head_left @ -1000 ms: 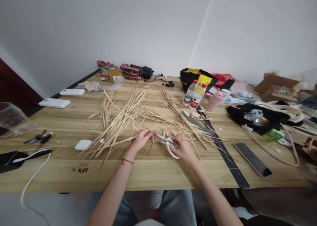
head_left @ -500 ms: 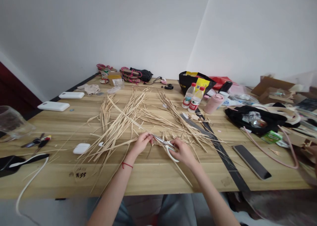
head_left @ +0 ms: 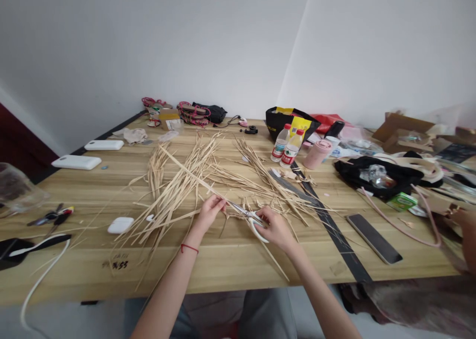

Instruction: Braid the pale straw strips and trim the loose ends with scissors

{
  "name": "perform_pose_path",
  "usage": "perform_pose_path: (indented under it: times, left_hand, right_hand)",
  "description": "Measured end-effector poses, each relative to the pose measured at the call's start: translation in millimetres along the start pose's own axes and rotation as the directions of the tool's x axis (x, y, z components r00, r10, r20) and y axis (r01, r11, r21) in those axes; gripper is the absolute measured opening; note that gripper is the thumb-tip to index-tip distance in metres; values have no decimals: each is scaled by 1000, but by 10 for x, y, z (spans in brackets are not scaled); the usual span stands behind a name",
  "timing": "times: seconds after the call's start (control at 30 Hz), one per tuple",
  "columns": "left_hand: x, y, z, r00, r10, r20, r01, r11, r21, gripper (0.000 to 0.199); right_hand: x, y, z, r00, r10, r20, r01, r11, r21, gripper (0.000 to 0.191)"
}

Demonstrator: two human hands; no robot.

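My left hand [head_left: 209,215] pinches a long, flat, pale straw-like strip [head_left: 185,170] that runs up and left across the pile. In my right hand [head_left: 274,226] are scissors with white handles [head_left: 257,231]. Their metal blades point left toward my left fingertips and lie along the strip's end; whether they touch it I cannot tell. Beneath and beyond both hands spread loose bundles of the same strips [head_left: 197,155]. One single strip [head_left: 275,262] slants from under the scissors toward the table's front edge.
On the right lie a phone [head_left: 374,238], a black bag [head_left: 394,178] and a pink cup [head_left: 317,154]. Two water bottles [head_left: 291,149] stand behind the strips. A white earbud case [head_left: 120,225] sits left. Another person's hand [head_left: 464,225] shows at the right edge.
The view has shifted slightly, so table items sit a little farther left. Another person's hand has come into view at the right edge. My hands keep nearly the same pose.
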State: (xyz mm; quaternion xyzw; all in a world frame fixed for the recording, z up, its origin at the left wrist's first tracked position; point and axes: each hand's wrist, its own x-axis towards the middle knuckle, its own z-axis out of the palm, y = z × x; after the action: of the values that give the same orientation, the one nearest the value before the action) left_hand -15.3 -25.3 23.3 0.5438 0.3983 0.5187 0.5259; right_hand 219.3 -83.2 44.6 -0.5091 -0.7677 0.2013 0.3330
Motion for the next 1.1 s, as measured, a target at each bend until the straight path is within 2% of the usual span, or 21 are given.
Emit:
perform_pose_path:
  times: [0.2,0.37,0.57,0.83,1.1]
  left_hand:
    - [-22,9,40,999,1,32,-1,1000,18,26]
    - [-29,13,70,1000,12,17,-13,1000,14,22]
    - [1,-33,63,1000,17,-15,-16,1000,14,22]
    - [33,-111,40,998,35,-53,-31,997,72,25]
    - [41,-161,45,998,41,-54,-35,994,103,27]
  right_hand:
    - [-1,-17,44,1000,-4,-18,4,1000,-2,17]
    - [1,-24,82,1000,-2,-27,2,1000,4,15]
    - [21,84,211,998,35,-46,-32,997,76,14]
    - [33,215,445,989,7,-150,4,997,74,16]
    - [7,258,465,991,2,-137,3,999,38,20]
